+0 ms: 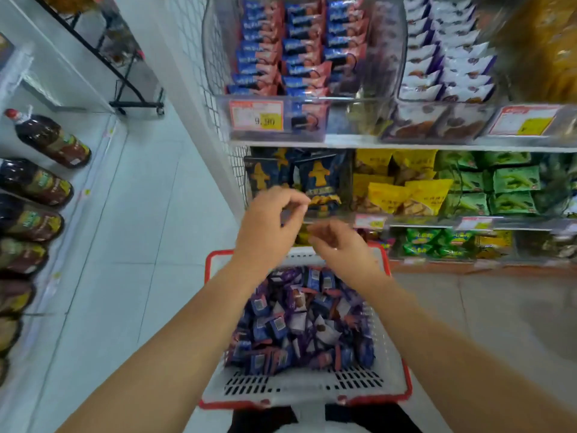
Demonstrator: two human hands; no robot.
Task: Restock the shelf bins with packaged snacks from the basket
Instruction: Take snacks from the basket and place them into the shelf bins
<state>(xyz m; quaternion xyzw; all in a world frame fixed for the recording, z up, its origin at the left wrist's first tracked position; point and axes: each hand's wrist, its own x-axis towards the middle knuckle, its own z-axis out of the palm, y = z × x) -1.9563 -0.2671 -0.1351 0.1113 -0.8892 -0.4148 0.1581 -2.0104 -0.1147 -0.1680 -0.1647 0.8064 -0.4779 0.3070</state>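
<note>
A white basket with a red rim [299, 387] stands on the floor below me, heaped with small blue, purple and white snack packets [299, 320]. Both my hands hover over its far edge, in front of the middle shelf. My left hand [271, 220] has loosely curled fingers, the thumb near the forefinger, with nothing visible in it. My right hand [340, 243] is just below and to the right, also loosely curled and empty. On the top shelf a clear bin [362, 117] holds rows of blue and pink packets [296, 45]. A bin of white and purple packets [449, 57] stands beside it.
The middle shelf carries dark blue bags [315, 179], yellow bags [402, 189] and green bags [505, 185]. Price tags [256, 115] hang on the bin fronts. On the left a low shelf holds dark drink bottles [46, 139]. Pale tiled floor [140, 229] lies between the shelves.
</note>
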